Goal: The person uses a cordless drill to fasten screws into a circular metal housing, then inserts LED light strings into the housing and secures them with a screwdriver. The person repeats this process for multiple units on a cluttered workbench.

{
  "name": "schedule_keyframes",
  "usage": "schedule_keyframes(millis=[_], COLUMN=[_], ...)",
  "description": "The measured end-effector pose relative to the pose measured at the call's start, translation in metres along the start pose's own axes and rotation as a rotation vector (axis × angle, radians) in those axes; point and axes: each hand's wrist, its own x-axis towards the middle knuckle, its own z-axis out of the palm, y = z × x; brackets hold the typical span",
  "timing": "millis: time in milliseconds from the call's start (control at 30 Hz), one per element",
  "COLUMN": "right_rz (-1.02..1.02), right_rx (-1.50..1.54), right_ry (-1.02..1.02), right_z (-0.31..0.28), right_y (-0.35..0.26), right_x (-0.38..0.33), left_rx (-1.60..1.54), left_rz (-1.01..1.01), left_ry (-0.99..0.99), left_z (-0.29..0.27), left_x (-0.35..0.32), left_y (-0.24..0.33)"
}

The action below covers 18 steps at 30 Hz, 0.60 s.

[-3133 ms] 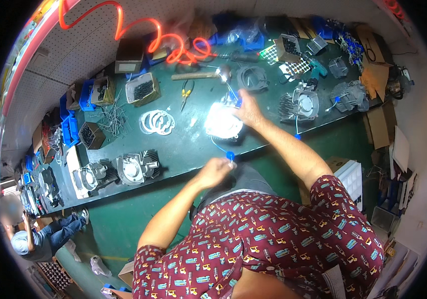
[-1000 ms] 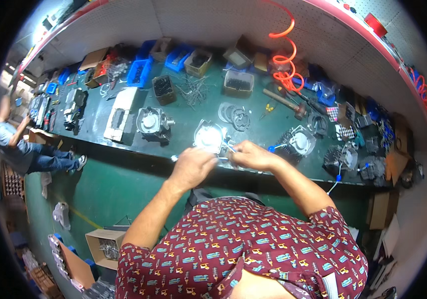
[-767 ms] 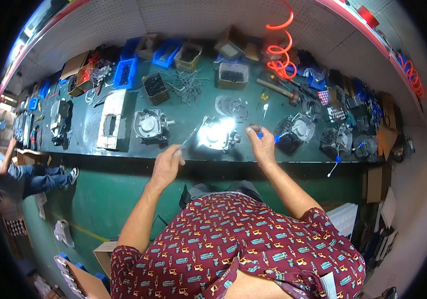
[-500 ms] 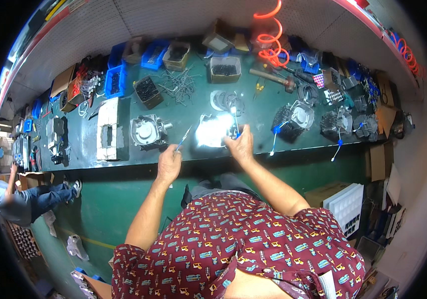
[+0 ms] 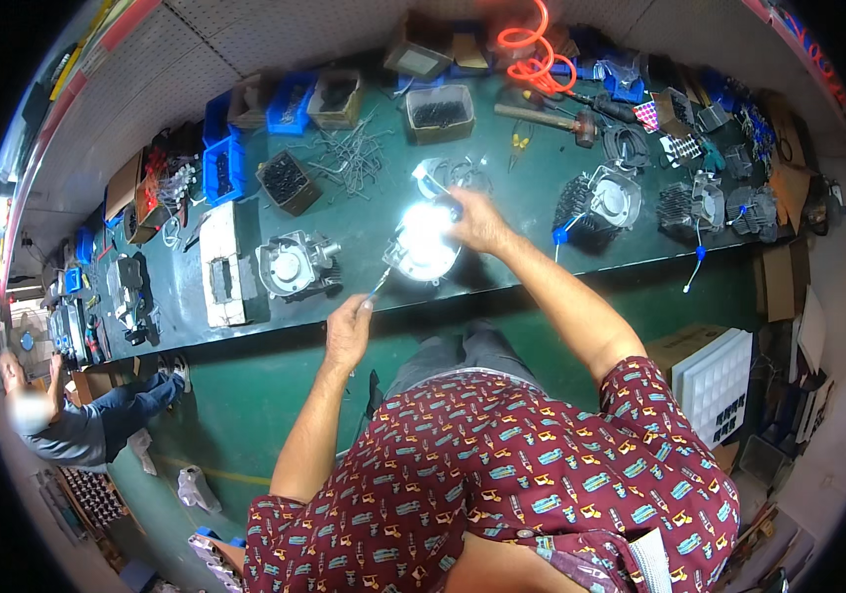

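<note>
My left hand (image 5: 349,334) is closed round a slim, pen-like tool (image 5: 376,290). The tool's thin tip reaches the lower left edge of a round metal housing (image 5: 427,259). Strong glare washes out the upper part of that housing. Over its right side, my right hand (image 5: 479,221) is closed on a dark-handled piece. A pale, thin length (image 5: 429,180) runs from there toward the upper left; its kind cannot be made out. A similar metal housing (image 5: 292,264) rests to the left of my left hand's tool.
Finned housings (image 5: 609,198) with blue-and-white leads stand at the right. A hammer (image 5: 551,119) lies behind, below an orange coiled hose (image 5: 539,59). Bent metal rods (image 5: 352,163), a parts box (image 5: 440,114) and blue bins (image 5: 223,170) line the back. Another person (image 5: 77,415) is far left.
My right hand has moved up and over the housing, its pale thin length tilting left. The left hand's tool tip has come to the housing's edge. The whole view has shifted slightly.
</note>
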Motion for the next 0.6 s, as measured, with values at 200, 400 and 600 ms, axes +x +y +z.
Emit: schedule_keyframes(millis=[200, 400, 600], right_rz=[0.022, -0.044, -0.053], right_rx=[-0.006, 0.009, 0.013], right_ry=[-0.092, -0.098, -0.111], right_z=[-0.005, -0.007, -0.008], right_y=[-0.001, -0.005, -0.008], right_x=[0.009, 0.012, 0.015], left_rx=[0.008, 0.012, -0.054], left_rz=[-0.058, -0.087, -0.096], left_ry=[-0.043, -0.087, -0.141], left_z=[0.007, 0.002, 0.003], left_x=[0.012, 0.026, 0.024], left_y=[0.01, 0.006, -0.004])
